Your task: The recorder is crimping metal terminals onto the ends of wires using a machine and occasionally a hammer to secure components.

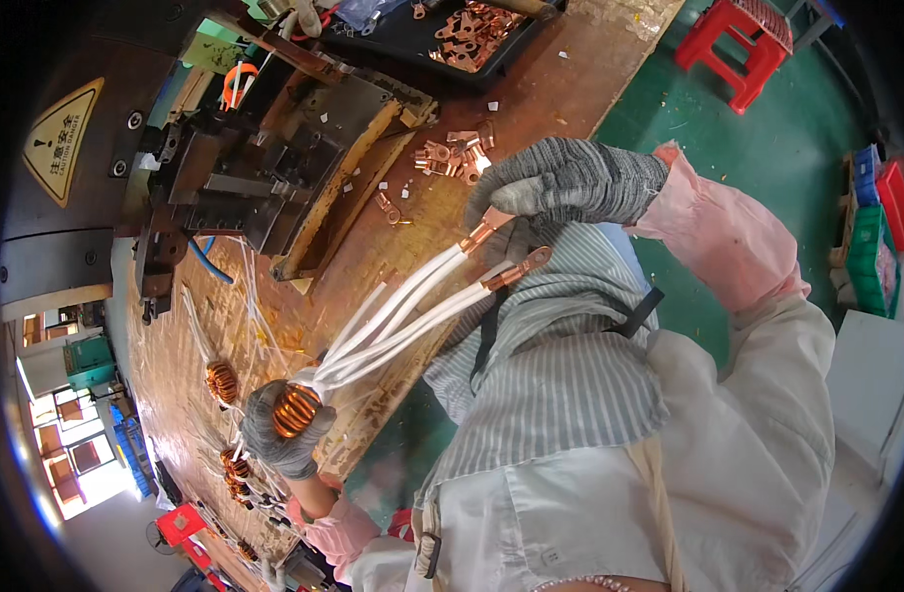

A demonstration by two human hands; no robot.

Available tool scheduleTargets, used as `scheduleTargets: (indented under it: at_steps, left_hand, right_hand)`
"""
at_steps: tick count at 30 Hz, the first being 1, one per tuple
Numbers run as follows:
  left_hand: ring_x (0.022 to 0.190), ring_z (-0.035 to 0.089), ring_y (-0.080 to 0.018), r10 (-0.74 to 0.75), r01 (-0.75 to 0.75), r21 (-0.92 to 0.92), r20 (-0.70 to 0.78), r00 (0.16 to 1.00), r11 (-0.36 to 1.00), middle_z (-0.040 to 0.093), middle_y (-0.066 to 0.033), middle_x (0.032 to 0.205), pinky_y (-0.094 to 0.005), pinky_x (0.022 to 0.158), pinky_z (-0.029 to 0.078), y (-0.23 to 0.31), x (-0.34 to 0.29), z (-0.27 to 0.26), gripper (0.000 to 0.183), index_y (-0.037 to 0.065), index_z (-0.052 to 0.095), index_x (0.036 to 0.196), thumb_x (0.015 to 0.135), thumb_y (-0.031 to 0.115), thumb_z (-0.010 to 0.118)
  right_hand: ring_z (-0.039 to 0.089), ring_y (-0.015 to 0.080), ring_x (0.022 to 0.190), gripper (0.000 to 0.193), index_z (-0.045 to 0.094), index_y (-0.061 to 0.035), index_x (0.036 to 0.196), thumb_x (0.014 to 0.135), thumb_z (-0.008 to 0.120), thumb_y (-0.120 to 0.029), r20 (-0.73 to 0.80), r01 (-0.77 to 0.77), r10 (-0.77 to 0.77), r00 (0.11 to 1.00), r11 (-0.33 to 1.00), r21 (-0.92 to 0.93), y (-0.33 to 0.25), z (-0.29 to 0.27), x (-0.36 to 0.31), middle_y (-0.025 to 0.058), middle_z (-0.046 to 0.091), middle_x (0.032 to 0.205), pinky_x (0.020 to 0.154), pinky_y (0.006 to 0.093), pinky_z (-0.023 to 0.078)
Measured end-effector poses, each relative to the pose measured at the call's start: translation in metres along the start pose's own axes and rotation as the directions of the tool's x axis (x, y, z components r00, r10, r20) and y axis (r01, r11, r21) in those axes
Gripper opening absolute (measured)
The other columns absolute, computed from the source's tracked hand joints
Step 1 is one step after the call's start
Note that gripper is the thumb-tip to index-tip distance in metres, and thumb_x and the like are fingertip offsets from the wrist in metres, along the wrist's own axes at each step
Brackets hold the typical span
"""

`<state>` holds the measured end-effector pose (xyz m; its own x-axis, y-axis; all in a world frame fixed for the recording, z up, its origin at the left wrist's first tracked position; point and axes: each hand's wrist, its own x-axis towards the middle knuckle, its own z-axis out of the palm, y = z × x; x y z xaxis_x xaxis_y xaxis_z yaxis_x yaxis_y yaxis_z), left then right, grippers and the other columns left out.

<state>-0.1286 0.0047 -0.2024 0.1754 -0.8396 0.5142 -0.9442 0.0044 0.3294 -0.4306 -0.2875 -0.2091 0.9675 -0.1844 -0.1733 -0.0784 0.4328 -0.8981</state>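
My left hand (279,444), in a grey knit glove, is closed around a copper-wound ring coil (294,409) near the table's edge. White sleeved leads (397,314) run from the coil up to the right and end in copper cable lugs. My right hand (560,183), gloved likewise, pinches one copper cable lug (486,227) between thumb and fingers. Just below it, a second copper lug (519,268) on other leads sticks out in front of my striped apron. Part of the right fingers is hidden behind the lugs.
A dark press machine (264,178) stands on the wooden table (373,257). Loose copper lugs (455,156) lie near it, below a black tray (496,61) of lugs. More coils (221,381) lie at left. A red stool (736,49) and plastic crates (871,247) stand on the right.
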Motion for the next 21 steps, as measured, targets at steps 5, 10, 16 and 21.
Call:
scheduleTargets:
  at_steps: [5, 10, 16, 21]
  left_hand:
    - [0.064, 0.056, -0.0187, -0.099, 0.096, -0.146, -0.009, 0.995, 0.985, 0.059, -0.0085, 0.079, -0.0287, 0.057, 0.046, -0.022, -0.018, 0.016, 0.06, 0.003, 0.056, 0.093, 0.049, 0.034, 0.084]
    - [0.068, 0.054, -0.0127, -0.375, 0.393, -0.271, 0.12, 0.919, 0.878, 0.057, -0.0029, 0.076, -0.0243, 0.062, 0.044, -0.018, -0.021, 0.033, 0.058, 0.002, 0.058, 0.089, 0.05, 0.035, 0.083]
    - [0.072, 0.054, -0.0154, -0.365, 0.39, -0.212, 0.147, 0.919, 0.896, 0.056, -0.0051, 0.08, -0.0265, 0.066, 0.044, -0.016, -0.009, 0.03, 0.059, 0.001, 0.057, 0.091, 0.056, 0.044, 0.077]
    - [0.076, 0.056, -0.0267, -0.075, 0.046, 0.139, 0.209, 0.975, 0.989, 0.057, -0.0104, 0.09, -0.0323, 0.068, 0.046, 0.015, 0.039, 0.046, 0.051, 0.007, 0.058, 0.098, 0.066, 0.046, 0.068]
  right_hand:
    - [0.06, 0.0123, 0.081, 0.028, 0.059, -0.0013, 0.098, 0.087, 0.051, -0.025, -0.055, 0.152, -0.182, 0.982, 0.926, -0.345, 0.005, -0.001, 0.015, 0.0061, 0.062, 0.089, 0.072, 0.0258, 0.047]
    - [0.058, 0.0131, 0.082, 0.024, 0.059, -0.0016, 0.097, 0.086, 0.051, -0.022, -0.085, 0.23, -0.311, 0.947, 0.835, -0.5, 0.007, 0.007, 0.021, 0.0066, 0.063, 0.085, 0.075, 0.0272, 0.045]
    - [0.059, 0.0165, 0.081, 0.023, 0.059, -0.0003, 0.096, 0.086, 0.051, -0.019, 0.044, 0.417, -0.501, 0.864, 0.664, -0.62, 0.017, -0.005, 0.04, 0.0077, 0.062, 0.086, 0.075, 0.0283, 0.045]
    - [0.059, 0.0181, 0.083, 0.023, 0.059, 0.0001, 0.096, 0.086, 0.051, -0.019, 0.018, 0.443, -0.545, 0.838, 0.66, -0.606, 0.019, -0.002, 0.041, 0.0089, 0.062, 0.088, 0.076, 0.0287, 0.045]
